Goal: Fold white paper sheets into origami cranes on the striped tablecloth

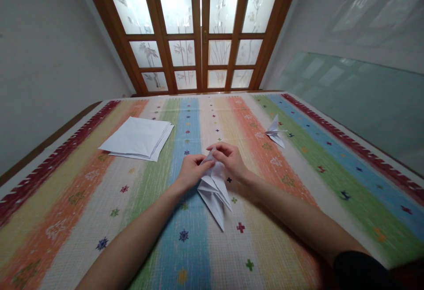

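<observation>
A partly folded sheet of white paper (215,188) lies between my hands at the middle of the table, its long pointed flaps aimed toward me. My left hand (194,170) grips its upper left edge, thumb pressed on top. At the far tip, my right hand (230,159) pinches the paper between thumb and fingers. Both hands are closed on the same folded paper. The fingers partly cover the upper folds.
A stack of white paper sheets (137,137) sits at the left. Off to the right stands a small folded paper figure (274,131) with pointed wings. A striped, patterned tablecloth (159,219) covers the table; wooden glazed doors (202,38) rise behind it.
</observation>
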A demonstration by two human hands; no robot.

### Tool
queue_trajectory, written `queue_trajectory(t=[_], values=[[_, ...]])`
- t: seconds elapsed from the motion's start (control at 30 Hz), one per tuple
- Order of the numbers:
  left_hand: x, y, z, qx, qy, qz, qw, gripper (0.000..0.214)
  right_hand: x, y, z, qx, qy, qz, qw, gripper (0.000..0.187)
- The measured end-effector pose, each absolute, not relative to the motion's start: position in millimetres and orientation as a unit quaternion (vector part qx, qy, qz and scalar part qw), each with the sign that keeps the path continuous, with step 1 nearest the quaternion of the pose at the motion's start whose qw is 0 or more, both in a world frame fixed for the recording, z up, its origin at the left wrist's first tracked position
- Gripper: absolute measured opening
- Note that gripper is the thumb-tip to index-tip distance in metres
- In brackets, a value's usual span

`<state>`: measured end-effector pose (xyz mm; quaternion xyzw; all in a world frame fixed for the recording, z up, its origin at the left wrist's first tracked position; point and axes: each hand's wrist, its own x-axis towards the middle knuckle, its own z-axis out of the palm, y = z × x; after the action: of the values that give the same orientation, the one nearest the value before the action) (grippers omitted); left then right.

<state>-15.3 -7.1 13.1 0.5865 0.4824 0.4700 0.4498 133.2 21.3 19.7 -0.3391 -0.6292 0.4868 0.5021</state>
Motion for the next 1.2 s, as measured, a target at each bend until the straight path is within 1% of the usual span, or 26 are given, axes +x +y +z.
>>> queue_trajectory(t=[0.1,0.17,0.33,0.63,0.8,0.9,1.07,1.2], values=[[-17,-5,11,0.548,0.494,0.499,0.455,0.034,133,22,14,-0.337,-0.61,0.501,0.513,0.036],[-17,-4,10,0.509,0.501,0.523,0.465,0.032,132,23,10,-0.344,-0.598,0.502,0.521,0.036],[-16,-4,11,0.441,0.502,0.561,0.488,0.033,131,23,3,-0.365,-0.609,0.502,0.494,0.032],[-17,-3,12,0.452,0.5,0.571,0.468,0.028,130,19,-1,-0.383,-0.653,0.439,0.484,0.031],[-19,-1,12,0.443,0.499,0.593,0.449,0.024,128,17,-3,-0.376,-0.666,0.426,0.483,0.026],[-19,-1,15,0.444,0.49,0.599,0.451,0.026,129,18,-2,-0.378,-0.667,0.418,0.487,0.022],[-21,1,17,0.434,0.496,0.625,0.417,0.029,131,20,-3,-0.384,-0.645,0.433,0.498,0.021],[-21,1,15,0.449,0.507,0.617,0.401,0.027,130,22,-4,-0.376,-0.63,0.46,0.5,0.021]])
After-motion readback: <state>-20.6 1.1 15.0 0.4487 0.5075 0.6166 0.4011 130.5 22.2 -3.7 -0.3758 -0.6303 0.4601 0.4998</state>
